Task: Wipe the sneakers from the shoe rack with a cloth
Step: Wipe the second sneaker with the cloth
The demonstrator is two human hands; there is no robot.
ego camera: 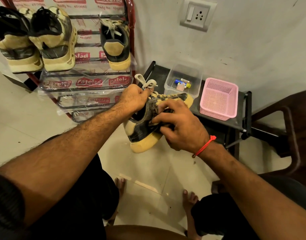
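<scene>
Task looks partway, judging by what's lying where: one sneaker [148, 122] is off the shoe rack [89, 80] and being worked on, while its mate [115, 44] and 2 more sneakers [34, 40] are still sitting on the rack's top shelf, heels out, so prob. 3 left to do. The person's sitting w/ the sneaker held up in mid-air betw. both hands, over the floor, just in front of the low black desk [218, 122]. Left hand [133, 99] is gripping the sneaker at the collar/tongue end, fingers curled tight, laces [146, 82] sticking up past the knuckles. Right hand [180, 129] is pressing on the dark side panel, fingers bent round something dark bunched there; likely the cloth [157, 119], but it's blending w/ the upper, can't tell for sure. Toe's pointing away toward the clear tub [183, 80] and pink basket [219, 97] on the desk. Yellowish sole's facing down-right, looking grubby still.
</scene>
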